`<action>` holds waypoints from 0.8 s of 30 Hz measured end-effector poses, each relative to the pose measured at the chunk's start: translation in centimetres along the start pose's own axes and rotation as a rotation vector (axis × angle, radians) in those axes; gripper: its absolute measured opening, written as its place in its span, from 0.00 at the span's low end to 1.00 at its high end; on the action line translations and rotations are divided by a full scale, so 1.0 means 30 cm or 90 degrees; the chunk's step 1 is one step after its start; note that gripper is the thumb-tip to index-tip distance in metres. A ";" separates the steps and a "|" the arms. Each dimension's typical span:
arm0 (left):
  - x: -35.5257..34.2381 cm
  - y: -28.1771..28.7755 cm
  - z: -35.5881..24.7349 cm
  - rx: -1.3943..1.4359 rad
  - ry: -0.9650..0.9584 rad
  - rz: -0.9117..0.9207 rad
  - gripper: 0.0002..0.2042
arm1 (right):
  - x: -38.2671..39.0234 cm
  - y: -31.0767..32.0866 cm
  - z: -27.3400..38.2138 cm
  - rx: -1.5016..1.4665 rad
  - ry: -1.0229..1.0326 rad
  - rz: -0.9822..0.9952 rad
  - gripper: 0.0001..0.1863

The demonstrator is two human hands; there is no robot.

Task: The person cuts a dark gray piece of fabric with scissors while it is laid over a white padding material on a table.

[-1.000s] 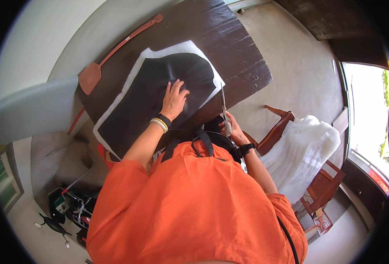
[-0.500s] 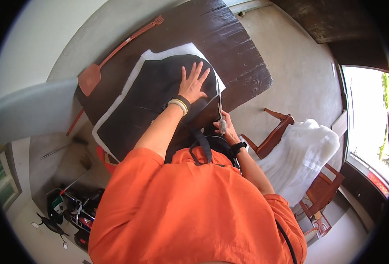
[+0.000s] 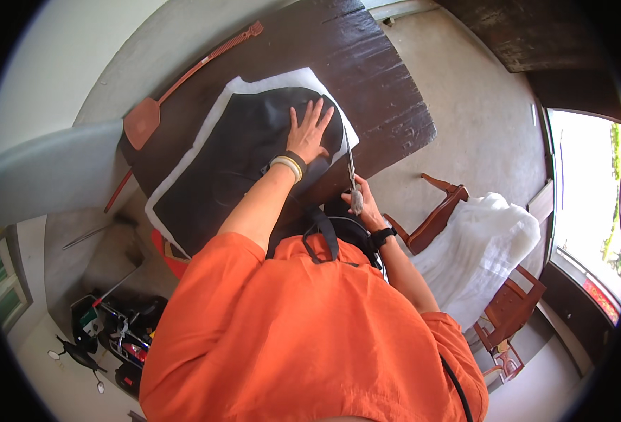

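A black sheet of smooth material [image 3: 219, 155] lies over a larger piece of white padding [image 3: 261, 84] on a dark wooden table. The white shows as a border along the far and left edges and at the right corner. My left hand [image 3: 308, 133] rests flat on the black sheet with its fingers spread. My right hand [image 3: 370, 205] is closed round the wrapped handles of a pair of scissors [image 3: 356, 197]. Their long blades point away from me, along the padding's right edge. Whether the blades are parted I cannot tell.
The dark table [image 3: 388, 112] has a rough right edge. A reddish fly swatter [image 3: 142, 121] lies at its left side. To my right, white wadding [image 3: 476, 235] drapes over a wooden chair [image 3: 440, 218]. A parked motorbike [image 3: 124, 334] stands at the lower left, and a bright doorway [image 3: 585, 190] is far right.
The view has shifted very slightly. My left hand stays pressed on the black sheet, and the scissors in my right hand remain at the padding's right edge.
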State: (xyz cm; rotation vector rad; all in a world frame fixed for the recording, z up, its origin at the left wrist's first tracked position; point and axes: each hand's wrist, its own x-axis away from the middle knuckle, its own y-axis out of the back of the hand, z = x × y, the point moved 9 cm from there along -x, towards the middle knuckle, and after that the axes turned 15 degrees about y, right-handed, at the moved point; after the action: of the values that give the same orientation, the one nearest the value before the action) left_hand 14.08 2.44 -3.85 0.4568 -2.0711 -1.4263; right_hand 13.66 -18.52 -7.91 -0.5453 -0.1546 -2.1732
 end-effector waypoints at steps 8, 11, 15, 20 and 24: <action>-0.010 0.002 -0.009 0.015 0.007 0.000 0.57 | -0.120 0.027 0.011 0.091 0.065 -0.031 0.31; -0.005 -0.002 0.010 0.013 0.014 0.006 0.57 | -0.106 0.013 0.061 0.044 0.000 -0.018 0.32; -0.008 -0.005 0.015 0.018 0.025 0.013 0.57 | -0.125 0.012 0.094 0.038 0.014 0.047 0.34; -0.014 -0.004 0.002 0.028 0.019 0.014 0.57 | -0.192 0.046 0.106 0.059 -0.021 0.027 0.35; -0.016 0.003 0.005 0.035 0.020 0.006 0.58 | -0.214 0.096 0.118 0.102 -0.006 0.025 0.32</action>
State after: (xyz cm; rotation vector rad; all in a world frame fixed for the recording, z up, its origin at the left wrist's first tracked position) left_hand 14.35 2.86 -3.93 0.4882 -2.0883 -1.3520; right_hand 20.47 -14.59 -7.77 -0.4640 -0.3175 -2.0977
